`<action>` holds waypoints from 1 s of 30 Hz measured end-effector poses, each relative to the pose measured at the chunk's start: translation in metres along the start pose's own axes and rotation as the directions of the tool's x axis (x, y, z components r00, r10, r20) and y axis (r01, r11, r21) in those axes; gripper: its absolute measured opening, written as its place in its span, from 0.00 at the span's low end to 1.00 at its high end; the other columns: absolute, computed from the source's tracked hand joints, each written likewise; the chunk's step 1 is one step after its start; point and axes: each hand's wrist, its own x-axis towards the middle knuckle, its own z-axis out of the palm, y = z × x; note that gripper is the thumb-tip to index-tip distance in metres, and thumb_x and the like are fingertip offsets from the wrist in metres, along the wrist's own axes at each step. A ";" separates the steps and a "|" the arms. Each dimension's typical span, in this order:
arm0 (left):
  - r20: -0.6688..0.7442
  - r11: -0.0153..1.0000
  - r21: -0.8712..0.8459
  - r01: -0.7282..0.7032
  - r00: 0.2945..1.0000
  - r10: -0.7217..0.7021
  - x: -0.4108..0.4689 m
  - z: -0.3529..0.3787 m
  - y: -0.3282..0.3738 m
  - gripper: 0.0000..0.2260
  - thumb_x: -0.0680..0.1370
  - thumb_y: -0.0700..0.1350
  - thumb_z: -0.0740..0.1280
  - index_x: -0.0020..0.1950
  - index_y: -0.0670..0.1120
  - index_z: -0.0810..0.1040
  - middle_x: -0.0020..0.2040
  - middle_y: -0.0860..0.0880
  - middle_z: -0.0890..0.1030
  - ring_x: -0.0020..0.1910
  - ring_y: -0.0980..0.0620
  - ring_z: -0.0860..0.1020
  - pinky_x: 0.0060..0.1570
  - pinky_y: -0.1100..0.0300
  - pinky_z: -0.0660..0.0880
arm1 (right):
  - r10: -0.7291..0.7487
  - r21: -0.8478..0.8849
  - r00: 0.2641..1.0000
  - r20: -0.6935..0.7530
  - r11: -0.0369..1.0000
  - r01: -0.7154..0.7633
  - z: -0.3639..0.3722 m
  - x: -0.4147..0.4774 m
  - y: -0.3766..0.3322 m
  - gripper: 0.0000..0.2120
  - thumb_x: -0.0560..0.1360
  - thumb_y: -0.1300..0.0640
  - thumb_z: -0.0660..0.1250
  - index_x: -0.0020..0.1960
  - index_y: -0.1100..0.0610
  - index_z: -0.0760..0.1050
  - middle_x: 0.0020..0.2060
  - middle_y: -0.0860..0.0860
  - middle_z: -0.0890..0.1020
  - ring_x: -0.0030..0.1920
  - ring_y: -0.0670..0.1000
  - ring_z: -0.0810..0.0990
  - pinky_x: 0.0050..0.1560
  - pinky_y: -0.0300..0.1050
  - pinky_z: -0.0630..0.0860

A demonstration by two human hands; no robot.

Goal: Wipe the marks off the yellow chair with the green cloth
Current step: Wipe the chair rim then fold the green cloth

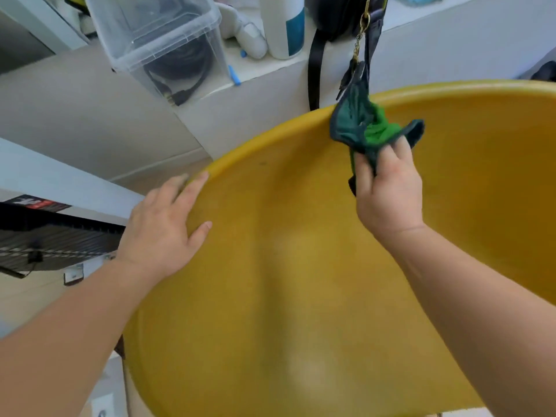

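Note:
The yellow chair (301, 266) fills most of the view, its curved seat shell facing me and its rim arching across the top. My right hand (388, 191) pinches the crumpled green cloth (370, 127), which hangs loosely over the upper rim of the chair. My left hand (164, 227) lies flat with fingers spread on the chair's left rim, holding nothing. A small dark mark (262, 162) shows on the shell just below the rim, left of the cloth.
Behind the chair is a white ledge (270, 70) carrying a clear plastic box (168, 46) of cables, a white bottle (284, 25) and a black bag (340, 13) whose strap hangs down beside the cloth. A dark wire rack (51, 239) stands at the left.

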 end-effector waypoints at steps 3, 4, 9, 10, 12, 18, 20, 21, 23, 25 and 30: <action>-0.010 0.993 -0.122 0.002 1.000 -0.003 -0.005 0.004 -0.008 0.37 0.76 0.59 0.66 0.80 0.57 0.51 0.72 0.46 0.66 0.68 0.41 0.68 0.65 0.42 0.69 | 0.231 0.195 0.969 0.082 0.950 -0.243 0.042 -0.045 -0.032 0.19 0.84 0.49 0.57 0.70 0.57 0.73 0.59 0.52 0.76 0.56 0.49 0.73 0.53 0.41 0.67; -0.024 0.989 -0.147 0.007 1.000 -0.011 -0.005 0.005 -0.007 0.37 0.76 0.59 0.66 0.80 0.57 0.51 0.72 0.47 0.66 0.67 0.42 0.68 0.65 0.43 0.69 | 0.326 0.265 0.936 0.134 0.898 -0.351 0.055 -0.056 -0.041 0.21 0.84 0.46 0.55 0.70 0.56 0.73 0.56 0.49 0.76 0.55 0.48 0.73 0.55 0.44 0.69; -0.035 0.992 -0.121 -0.018 0.999 0.014 -0.007 0.004 -0.006 0.36 0.77 0.60 0.64 0.80 0.58 0.49 0.71 0.47 0.67 0.67 0.43 0.69 0.61 0.45 0.71 | 0.648 0.537 0.695 0.312 0.483 -0.692 0.106 -0.071 -0.078 0.16 0.86 0.47 0.52 0.55 0.54 0.76 0.39 0.45 0.75 0.41 0.46 0.74 0.48 0.46 0.71; -0.034 0.991 -0.129 -0.022 0.999 0.018 -0.007 0.004 -0.007 0.35 0.78 0.59 0.64 0.80 0.57 0.49 0.71 0.47 0.67 0.67 0.43 0.69 0.61 0.46 0.71 | 0.644 0.576 0.709 0.287 0.476 -0.665 0.112 -0.068 -0.086 0.16 0.86 0.47 0.53 0.52 0.54 0.75 0.39 0.45 0.76 0.41 0.47 0.75 0.49 0.48 0.71; -0.031 0.987 -0.158 -0.032 0.999 0.027 -0.006 0.006 -0.009 0.34 0.78 0.57 0.62 0.80 0.57 0.50 0.71 0.47 0.68 0.67 0.44 0.69 0.62 0.46 0.70 | 0.576 0.617 0.792 0.203 0.553 -0.560 0.127 -0.059 -0.098 0.17 0.83 0.45 0.52 0.51 0.54 0.74 0.49 0.52 0.79 0.50 0.52 0.77 0.57 0.54 0.74; -0.033 0.965 -0.256 -0.061 0.998 0.055 -0.005 0.005 -0.011 0.33 0.74 0.51 0.58 0.79 0.54 0.56 0.71 0.47 0.68 0.68 0.47 0.68 0.64 0.48 0.68 | 0.455 0.358 0.882 0.120 0.809 -0.466 0.163 -0.039 -0.123 0.35 0.81 0.40 0.47 0.83 0.56 0.49 0.80 0.56 0.52 0.81 0.56 0.46 0.79 0.57 0.47; -0.044 0.956 -0.280 -0.084 0.996 0.074 -0.005 0.006 -0.014 0.33 0.73 0.48 0.57 0.79 0.52 0.57 0.72 0.46 0.68 0.68 0.47 0.67 0.65 0.50 0.67 | 0.400 0.474 0.899 0.179 0.766 -0.435 0.175 -0.053 -0.131 0.38 0.81 0.36 0.47 0.83 0.57 0.44 0.82 0.55 0.43 0.82 0.54 0.43 0.80 0.55 0.45; -0.051 0.949 -0.301 -0.094 0.995 0.082 -0.005 0.007 -0.016 0.33 0.73 0.46 0.56 0.79 0.52 0.58 0.72 0.46 0.68 0.69 0.48 0.67 0.67 0.55 0.65 | 0.349 0.490 0.913 0.212 0.770 -0.408 0.179 -0.067 -0.136 0.39 0.80 0.35 0.46 0.83 0.57 0.44 0.82 0.54 0.41 0.82 0.53 0.42 0.81 0.53 0.45; -0.067 0.929 -0.352 -0.111 0.993 0.093 -0.005 0.007 -0.018 0.31 0.74 0.43 0.55 0.79 0.51 0.59 0.71 0.46 0.69 0.68 0.51 0.66 0.66 0.71 0.58 | 0.217 0.451 0.919 0.329 0.819 -0.355 0.182 -0.098 -0.145 0.40 0.79 0.33 0.43 0.83 0.55 0.44 0.82 0.53 0.40 0.82 0.50 0.40 0.81 0.52 0.45; -0.088 0.918 -0.374 -0.134 0.990 0.109 -0.005 0.006 -0.019 0.31 0.74 0.43 0.54 0.79 0.49 0.61 0.69 0.45 0.71 0.67 0.52 0.67 0.64 0.79 0.53 | 0.161 0.405 0.902 0.400 0.852 -0.332 0.182 -0.101 -0.141 0.40 0.78 0.33 0.41 0.83 0.55 0.42 0.83 0.53 0.41 0.82 0.49 0.40 0.81 0.52 0.45; -0.113 0.910 -0.385 -0.152 0.987 0.117 -0.005 0.006 -0.020 0.31 0.73 0.40 0.55 0.78 0.47 0.63 0.66 0.43 0.72 0.64 0.50 0.69 0.62 0.79 0.55 | 0.442 0.479 0.867 0.229 0.724 -0.496 0.169 -0.028 -0.117 0.40 0.80 0.37 0.45 0.82 0.58 0.37 0.82 0.53 0.38 0.81 0.49 0.35 0.80 0.53 0.38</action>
